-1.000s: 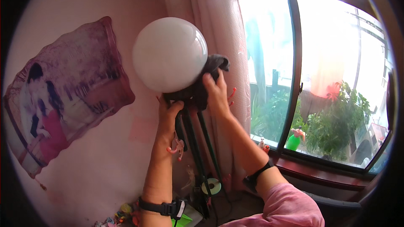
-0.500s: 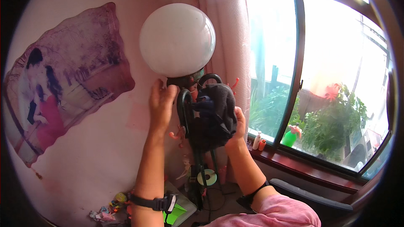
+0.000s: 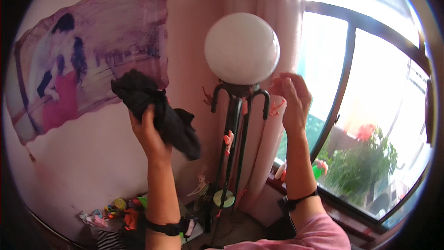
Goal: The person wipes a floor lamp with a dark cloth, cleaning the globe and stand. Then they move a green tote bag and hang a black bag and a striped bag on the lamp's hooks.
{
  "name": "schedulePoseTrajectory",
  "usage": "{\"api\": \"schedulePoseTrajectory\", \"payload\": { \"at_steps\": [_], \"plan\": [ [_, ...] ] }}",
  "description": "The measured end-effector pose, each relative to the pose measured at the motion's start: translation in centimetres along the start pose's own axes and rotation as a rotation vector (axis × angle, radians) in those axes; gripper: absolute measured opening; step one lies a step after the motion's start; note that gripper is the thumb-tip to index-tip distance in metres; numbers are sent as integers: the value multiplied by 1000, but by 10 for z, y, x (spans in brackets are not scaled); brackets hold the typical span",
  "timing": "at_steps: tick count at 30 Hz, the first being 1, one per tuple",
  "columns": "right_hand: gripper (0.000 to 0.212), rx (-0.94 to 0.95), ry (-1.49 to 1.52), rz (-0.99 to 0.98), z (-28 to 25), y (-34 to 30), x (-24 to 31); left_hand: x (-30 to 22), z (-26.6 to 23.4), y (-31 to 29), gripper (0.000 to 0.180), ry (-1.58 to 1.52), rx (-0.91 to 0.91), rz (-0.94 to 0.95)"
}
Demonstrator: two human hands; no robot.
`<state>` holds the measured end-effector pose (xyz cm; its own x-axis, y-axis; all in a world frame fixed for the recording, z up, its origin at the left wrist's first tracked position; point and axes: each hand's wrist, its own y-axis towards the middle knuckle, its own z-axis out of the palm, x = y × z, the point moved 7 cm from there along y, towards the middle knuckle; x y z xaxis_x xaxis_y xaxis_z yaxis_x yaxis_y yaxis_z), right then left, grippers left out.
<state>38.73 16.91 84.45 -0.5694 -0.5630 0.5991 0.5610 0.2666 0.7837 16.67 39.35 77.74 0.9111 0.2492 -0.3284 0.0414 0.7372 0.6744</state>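
Observation:
My left hand (image 3: pixel 150 134) is closed around a bunched black cloth (image 3: pixel 159 106), raised in front of the wall to the left of a floor lamp. One end of the cloth hangs down past my wrist. The lamp has a round white glass globe (image 3: pixel 242 48) on a dark metal stand (image 3: pixel 235 129) with curved arms. Just right of the globe's lower edge is my right hand (image 3: pixel 296 97), its fingers loosely bent and apart with nothing in them. A small pink figure (image 3: pixel 228 141) is attached to the stand's upright.
A large wavy-edged picture (image 3: pixel 106 60) hangs on the left wall. Small toys (image 3: pixel 111 213) and other items lie low at the lower left. To the right are a curtain (image 3: pixel 286 23), a window (image 3: pixel 370 78) and a green bottle (image 3: pixel 317 171) by the sill.
The black cloth has passed from my right hand to my left and moved up and left, away from the stand. My right hand is now beside the globe. The view has shifted left.

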Motion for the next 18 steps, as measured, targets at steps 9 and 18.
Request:
{"api": "schedulePoseTrajectory", "payload": {
  "at_steps": [9, 18],
  "plan": [
    [75, 211, -519, -188, 38, 167, 17, 48, 80, 86, 53, 224, 139, 116],
    [57, 431, -321, 162, 54, 181, -13, 61, 177, 114, 49, 741, 375, 495]
  ]
}}
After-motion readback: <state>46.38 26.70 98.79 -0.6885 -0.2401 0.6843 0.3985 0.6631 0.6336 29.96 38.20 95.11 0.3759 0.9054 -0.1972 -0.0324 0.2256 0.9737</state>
